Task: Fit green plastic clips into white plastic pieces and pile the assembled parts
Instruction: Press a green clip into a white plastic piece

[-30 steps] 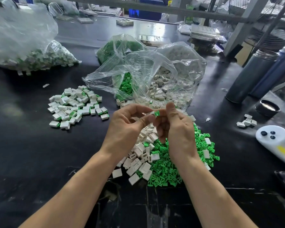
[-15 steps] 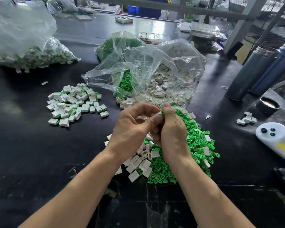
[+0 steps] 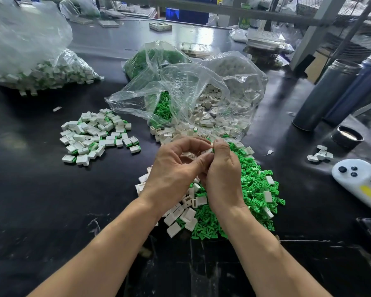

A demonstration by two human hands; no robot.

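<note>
Over on the left sat our pile of finished parts (image 3: 99,137), well apart from the work. At centre, our left hand (image 3: 174,170) was curled, thumb and fingertips pinching a white piece (image 3: 208,151); our right hand (image 3: 222,174) met it, pinching the green clip (image 3: 213,149), barely visible between the fingertips. Beneath and to the right lay the loose clips (image 3: 253,189). Both parts looked light, stiff and small, probably slippery, so we judged the grip belonged on the piece's flat sides, leaving the slot open.

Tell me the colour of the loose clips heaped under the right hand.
Bright green, in the head view: the clips.
</note>
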